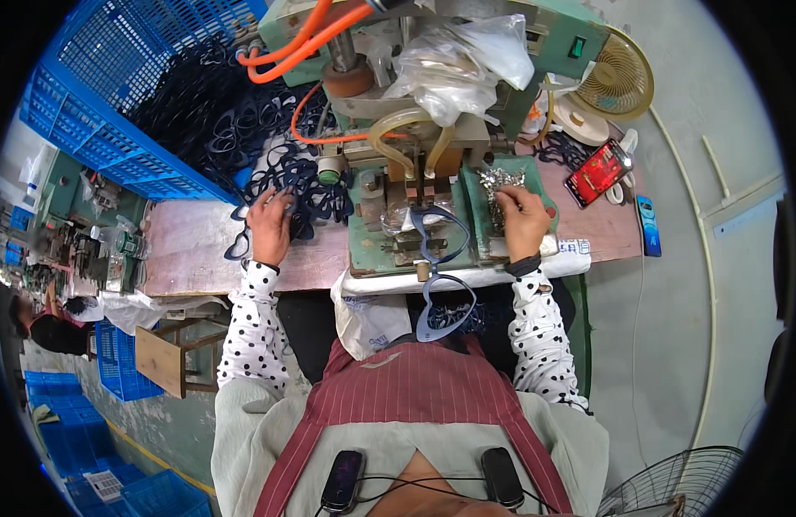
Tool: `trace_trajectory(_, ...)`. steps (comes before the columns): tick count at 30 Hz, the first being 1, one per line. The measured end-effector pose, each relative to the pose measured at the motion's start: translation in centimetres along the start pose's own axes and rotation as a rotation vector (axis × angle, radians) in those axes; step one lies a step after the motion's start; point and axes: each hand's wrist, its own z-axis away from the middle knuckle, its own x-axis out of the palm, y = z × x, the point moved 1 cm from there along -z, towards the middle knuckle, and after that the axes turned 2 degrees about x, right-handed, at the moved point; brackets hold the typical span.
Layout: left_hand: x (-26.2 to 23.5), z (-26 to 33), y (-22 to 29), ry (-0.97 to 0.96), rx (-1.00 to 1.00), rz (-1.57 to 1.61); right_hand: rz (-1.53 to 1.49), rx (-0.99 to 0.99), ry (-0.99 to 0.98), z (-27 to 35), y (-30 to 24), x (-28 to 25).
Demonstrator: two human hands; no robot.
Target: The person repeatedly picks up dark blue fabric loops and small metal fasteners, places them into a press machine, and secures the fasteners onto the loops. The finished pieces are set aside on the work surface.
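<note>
Head view: my left hand [270,226] rests palm down on the pile of dark blue eyeglass frames [303,185] on the bench [191,250], fingers curled onto one frame; I cannot tell whether it is fully gripped. My right hand [523,222] is closed over small shiny metal parts in the tray [500,185] on the green machine [398,215]. One blue frame [439,234] sits in the fixture at the machine front; a second frame [445,310] hangs below the bench edge.

Risk, as I judge it: the piled frames interlock, so lifting one may drag others off the bench. The hanging frame could drop. Fingers close to the fixture could be pinched.
</note>
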Motion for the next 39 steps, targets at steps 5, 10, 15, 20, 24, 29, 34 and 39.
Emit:
trace_trajectory(5, -1.4, -2.1, 4.6, 0.318, -0.265, 0.246, -0.246, 0.125, -0.238, 0.2, -5.8, -0.7)
trace_trajectory(10, -5.3, -4.2, 12.0, 0.316, -0.092, 0.252, -0.314, 0.198, -0.463, 0.9, -10.9, -1.1)
trace_trajectory(15, -6.3, -4.5, 16.0, 0.371, 0.111, 0.326, -0.428, 0.258, -0.456, 0.6, -11.9, 0.8)
trace_trajectory(20, -7.2, -4.6, 19.1, 0.33, 0.348, 0.426, -0.554, 0.319, -0.416, 0.6, -12.5, 1.7)
trace_trajectory(24, -6.2, -5.0, 21.6, 0.219, 0.63, 0.549, -0.507, 0.285, -0.387, 0.4, -12.2, 1.3)
trace_trajectory(29, -4.2, -5.3, 22.7, 0.133, 0.685, 0.66, 0.117, 0.018, -0.006, -2.2, -2.1, -0.9)
trace_trajectory(34, -3.7, -5.0, 22.3, 0.142, 0.678, 0.666, 0.078, 0.248, -0.19, -1.0, 5.2, -3.5)
trace_trajectory(39, -3.6, -4.9, 22.5, 0.151, 0.661, 0.681, 0.687, 0.037, -0.347, 0.7, 2.2, -4.0)
